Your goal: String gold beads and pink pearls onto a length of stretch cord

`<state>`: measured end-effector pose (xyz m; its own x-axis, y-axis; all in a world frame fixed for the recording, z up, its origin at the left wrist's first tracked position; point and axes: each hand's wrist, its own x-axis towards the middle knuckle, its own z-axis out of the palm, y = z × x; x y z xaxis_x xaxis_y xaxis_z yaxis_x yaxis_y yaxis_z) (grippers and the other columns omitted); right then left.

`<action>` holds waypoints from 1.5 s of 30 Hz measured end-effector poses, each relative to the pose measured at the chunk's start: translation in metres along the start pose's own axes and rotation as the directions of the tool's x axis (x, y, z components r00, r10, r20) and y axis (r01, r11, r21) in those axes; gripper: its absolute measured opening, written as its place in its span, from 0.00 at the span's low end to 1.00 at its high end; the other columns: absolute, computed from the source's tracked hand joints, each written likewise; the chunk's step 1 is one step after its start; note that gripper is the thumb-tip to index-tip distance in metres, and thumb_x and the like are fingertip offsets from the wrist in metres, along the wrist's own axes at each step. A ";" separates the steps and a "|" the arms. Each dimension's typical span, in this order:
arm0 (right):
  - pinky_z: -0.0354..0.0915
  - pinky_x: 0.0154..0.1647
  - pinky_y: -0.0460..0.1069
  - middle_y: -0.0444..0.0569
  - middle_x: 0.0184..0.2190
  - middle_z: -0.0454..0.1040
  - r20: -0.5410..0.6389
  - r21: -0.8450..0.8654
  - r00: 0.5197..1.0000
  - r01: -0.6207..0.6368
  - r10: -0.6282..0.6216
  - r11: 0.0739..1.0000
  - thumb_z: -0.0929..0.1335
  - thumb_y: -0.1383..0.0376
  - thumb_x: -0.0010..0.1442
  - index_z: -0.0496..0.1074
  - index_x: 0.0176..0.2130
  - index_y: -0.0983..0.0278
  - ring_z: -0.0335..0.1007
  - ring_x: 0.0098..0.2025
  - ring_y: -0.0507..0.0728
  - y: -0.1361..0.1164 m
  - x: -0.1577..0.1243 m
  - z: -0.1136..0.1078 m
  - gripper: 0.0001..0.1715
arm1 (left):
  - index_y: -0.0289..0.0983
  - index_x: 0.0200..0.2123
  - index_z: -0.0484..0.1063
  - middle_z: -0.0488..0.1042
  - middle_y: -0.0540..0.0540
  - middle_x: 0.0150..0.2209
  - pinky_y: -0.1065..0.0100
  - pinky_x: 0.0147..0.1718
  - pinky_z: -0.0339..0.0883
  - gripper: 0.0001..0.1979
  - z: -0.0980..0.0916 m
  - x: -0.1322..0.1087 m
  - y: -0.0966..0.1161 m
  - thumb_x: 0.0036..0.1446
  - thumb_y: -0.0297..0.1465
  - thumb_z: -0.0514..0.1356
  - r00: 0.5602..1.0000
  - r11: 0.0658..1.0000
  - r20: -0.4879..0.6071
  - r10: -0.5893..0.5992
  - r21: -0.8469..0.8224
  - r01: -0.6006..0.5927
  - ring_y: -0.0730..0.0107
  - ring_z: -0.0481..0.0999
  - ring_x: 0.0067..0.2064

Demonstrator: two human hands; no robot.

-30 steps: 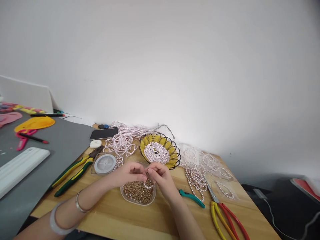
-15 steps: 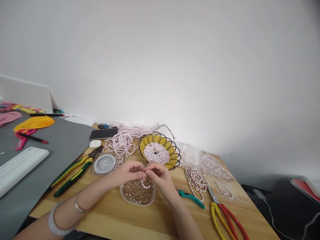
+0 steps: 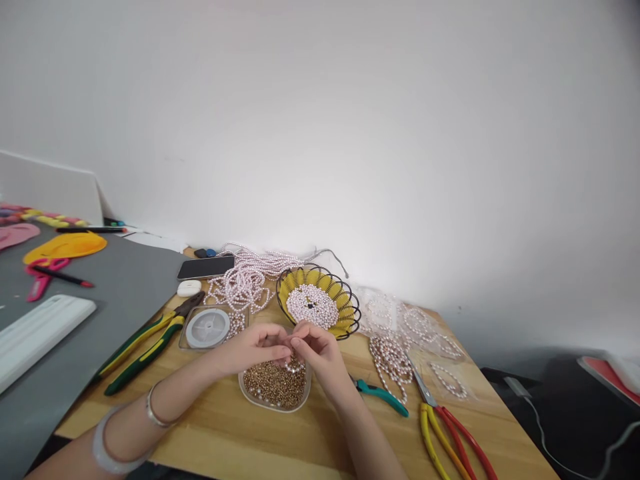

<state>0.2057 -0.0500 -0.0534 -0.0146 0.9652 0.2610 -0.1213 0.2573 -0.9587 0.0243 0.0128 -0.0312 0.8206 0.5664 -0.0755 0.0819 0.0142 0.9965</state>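
My left hand (image 3: 263, 349) and my right hand (image 3: 319, 348) meet fingertip to fingertip, each closed in a pinch. A short strand of pale pearly beads (image 3: 294, 367) hangs in a loop below the fingertips, held between both hands; its ends are hidden by the fingers. Right beneath is a clear plastic tub (image 3: 273, 405) filled with small gold beads (image 3: 275, 384), with a few pale beads among them. Just behind my hands stands a yellow basket with black wire loops (image 3: 346, 326), holding loose pale pink beads (image 3: 313, 307).
Green-yellow pliers (image 3: 145, 343) and a thread spool in a case (image 3: 207, 328) lie left. Teal-handled pliers (image 3: 383, 397), scissors (image 3: 434, 417) and bead strands (image 3: 391, 360) lie right. Pink bead strings (image 3: 245, 287) and a phone (image 3: 206, 267) rest near the wall.
My hands keep almost the same pose, still pinched together. The bead loop hangs slightly higher and is more covered by the fingers. The whole view has shifted a little.
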 end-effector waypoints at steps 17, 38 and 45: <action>0.64 0.27 0.47 0.43 0.26 0.72 0.047 0.063 0.998 -0.049 0.046 0.997 0.76 0.54 0.59 0.75 0.30 0.63 0.68 0.25 0.52 -0.003 0.000 0.001 0.16 | 0.35 0.36 0.76 0.81 0.47 0.34 0.67 0.38 0.68 0.14 -0.001 0.001 0.000 0.59 0.41 0.67 1.000 0.999 -0.015 -0.003 0.035 0.003 0.67 0.78 0.37; 0.61 0.28 0.47 0.40 0.25 0.69 -0.037 0.082 0.999 0.022 -0.019 0.996 0.75 0.57 0.62 0.76 0.31 0.61 0.63 0.23 0.50 -0.005 -0.003 0.000 0.12 | 0.37 0.39 0.77 0.79 0.47 0.36 0.68 0.36 0.66 0.06 -0.004 -0.001 -0.006 0.65 0.30 0.59 0.980 0.824 -0.097 0.171 0.559 -0.088 0.64 0.77 0.37; 0.70 0.38 0.49 0.46 0.35 0.77 -0.102 0.094 0.988 0.125 -0.115 0.988 0.74 0.58 0.64 0.77 0.31 0.60 0.74 0.32 0.53 -0.010 -0.004 0.000 0.11 | 0.39 0.38 0.81 0.80 0.47 0.41 0.69 0.40 0.68 0.07 -0.005 -0.003 -0.010 0.60 0.23 0.65 0.976 0.634 0.089 0.198 0.748 -0.197 0.64 0.80 0.41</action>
<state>0.2069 -0.0561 -0.0444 0.1009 0.9287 0.3567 -0.2152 0.3705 -0.9036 0.0185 0.0148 -0.0412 0.8676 0.4825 0.1205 0.3135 -0.7186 0.6208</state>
